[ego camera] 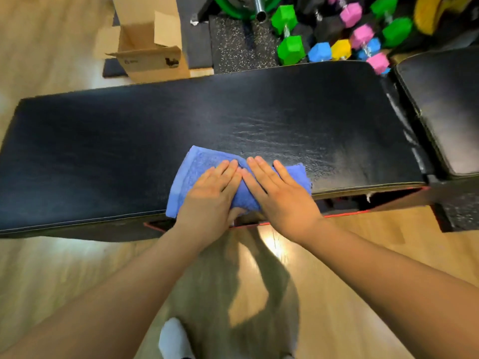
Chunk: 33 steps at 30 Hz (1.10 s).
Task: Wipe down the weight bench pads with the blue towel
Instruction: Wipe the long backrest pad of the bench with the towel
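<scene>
**Partway through the wipe**

The long pad's [103, 151] left stretch looks dull, so I judge it unwiped. My left hand [207, 193] and right hand [282, 198] lie side by side, fingers straight, pressing the blue towel [186, 177] flat at the surface's near edge and gripping nothing. Streaks to the right suggest that part is done. The short pad [445, 112] probably remains.

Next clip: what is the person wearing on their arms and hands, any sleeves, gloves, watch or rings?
Nothing visible: the left hand and right hand are ungloved, with no rings or watch, and no sleeve shows up to the frame's edge.
</scene>
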{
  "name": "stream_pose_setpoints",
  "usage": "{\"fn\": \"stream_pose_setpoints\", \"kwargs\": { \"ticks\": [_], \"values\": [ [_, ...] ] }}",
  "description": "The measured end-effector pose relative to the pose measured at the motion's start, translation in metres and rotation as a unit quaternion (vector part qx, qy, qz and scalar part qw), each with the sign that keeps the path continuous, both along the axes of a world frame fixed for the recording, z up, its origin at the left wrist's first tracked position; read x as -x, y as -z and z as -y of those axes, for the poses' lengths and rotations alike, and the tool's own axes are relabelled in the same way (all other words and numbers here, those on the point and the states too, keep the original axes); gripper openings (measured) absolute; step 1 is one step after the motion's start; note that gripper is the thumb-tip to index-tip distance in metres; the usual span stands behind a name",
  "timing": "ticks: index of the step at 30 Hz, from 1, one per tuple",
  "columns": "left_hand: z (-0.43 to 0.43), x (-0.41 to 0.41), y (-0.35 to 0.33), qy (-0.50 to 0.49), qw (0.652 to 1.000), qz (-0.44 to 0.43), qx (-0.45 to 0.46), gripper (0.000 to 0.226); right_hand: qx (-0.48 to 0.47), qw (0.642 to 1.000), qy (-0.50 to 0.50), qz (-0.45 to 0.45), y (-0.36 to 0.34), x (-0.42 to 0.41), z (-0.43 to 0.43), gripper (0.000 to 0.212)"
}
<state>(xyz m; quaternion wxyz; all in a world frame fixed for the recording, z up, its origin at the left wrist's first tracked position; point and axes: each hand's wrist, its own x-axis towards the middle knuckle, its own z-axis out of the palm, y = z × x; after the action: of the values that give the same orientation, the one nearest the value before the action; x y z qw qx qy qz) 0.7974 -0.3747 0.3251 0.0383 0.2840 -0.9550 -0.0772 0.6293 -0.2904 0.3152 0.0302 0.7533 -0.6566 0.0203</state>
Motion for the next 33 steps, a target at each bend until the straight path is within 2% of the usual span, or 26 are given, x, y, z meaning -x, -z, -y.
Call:
{"fn": "stream_pose_setpoints", "kwargs": {
  "ticks": [6, 10, 13, 17, 20, 26, 33],
  "values": [
    [-0.043, 0.101, 0.002, 0.049, 0.998, -0.049, 0.003, 0.062, -0.008, 0.998, 0.064, -0.005, -0.003, 0.090, -0.055, 0.063],
    [-0.058, 0.157, 0.003, 0.072, 0.997, -0.026, -0.021, 0.070, -0.016, 0.997, 0.080, 0.008, -0.010, 0.144, -0.080, 0.062],
    [-0.061, 0.183, 0.001, 0.079, 0.995, -0.024, -0.050, 0.078, -0.054, 0.995, 0.087, 0.013, -0.013, 0.174, -0.087, 0.078],
    [-0.062, 0.192, 0.000, 0.082, 0.995, -0.042, -0.038, 0.083, -0.090, 0.992, 0.083, 0.028, -0.017, 0.193, -0.086, 0.089],
    [-0.063, 0.193, 0.001, 0.079, 0.997, -0.010, -0.024, 0.084, -0.096, 0.991, 0.086, 0.037, -0.019, 0.193, -0.087, 0.089],
    [-0.059, 0.191, 0.006, 0.095, 0.995, -0.023, 0.000, 0.082, -0.099, 0.992, 0.075, 0.026, -0.019, 0.197, -0.083, 0.087],
    [-0.064, 0.192, 0.002, 0.074, 0.997, -0.020, -0.024, 0.081, -0.087, 0.994, 0.065, 0.017, -0.011, 0.199, -0.084, 0.094]
  ]
}}
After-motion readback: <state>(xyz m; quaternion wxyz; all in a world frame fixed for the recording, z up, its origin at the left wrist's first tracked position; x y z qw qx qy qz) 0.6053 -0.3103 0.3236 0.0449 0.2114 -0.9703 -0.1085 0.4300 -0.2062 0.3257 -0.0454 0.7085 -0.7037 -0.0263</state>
